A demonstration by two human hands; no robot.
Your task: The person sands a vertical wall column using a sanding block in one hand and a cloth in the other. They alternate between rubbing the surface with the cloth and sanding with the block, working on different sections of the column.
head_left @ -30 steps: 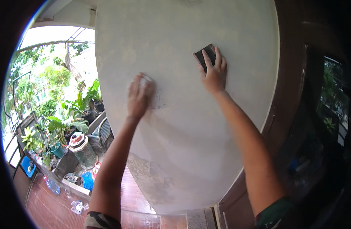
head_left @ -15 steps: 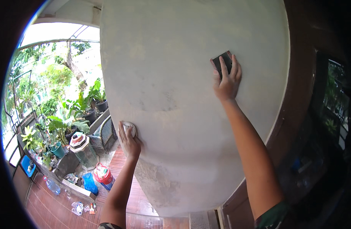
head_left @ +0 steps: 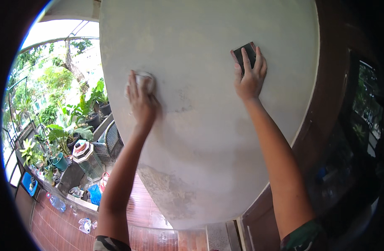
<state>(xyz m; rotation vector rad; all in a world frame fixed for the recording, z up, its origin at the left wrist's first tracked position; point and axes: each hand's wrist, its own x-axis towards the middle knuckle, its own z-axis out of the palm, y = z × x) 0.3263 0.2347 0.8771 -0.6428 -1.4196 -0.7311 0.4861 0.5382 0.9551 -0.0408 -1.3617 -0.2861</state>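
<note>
A pale grey wall [head_left: 204, 142] with dark smudges and a rough, darker patch low down fills the middle of the view. My left hand [head_left: 142, 104], slightly blurred, presses a whitish cloth-like pad [head_left: 147, 76] flat against it on the left. The pad is partly hidden under the fingers. Higher up on the right, my right hand [head_left: 251, 81] grips a black sanding block [head_left: 251, 53] with reddish edges, its fingers laid over the back. The block's working face is turned to the wall and hidden.
Left of the wall stand potted plants [head_left: 58, 136], a wicker chair [head_left: 113, 140], a glass lantern [head_left: 89, 163] and a blue bag [head_left: 94, 195]. A plastic bottle [head_left: 57, 203] lies on the reddish floor [head_left: 62, 230]. A dark brown frame [head_left: 309, 129] borders the wall's right side.
My left hand has slid well up the wall with the pad. My right hand and the sanding block appear slightly higher. The view has shifted a little.
</note>
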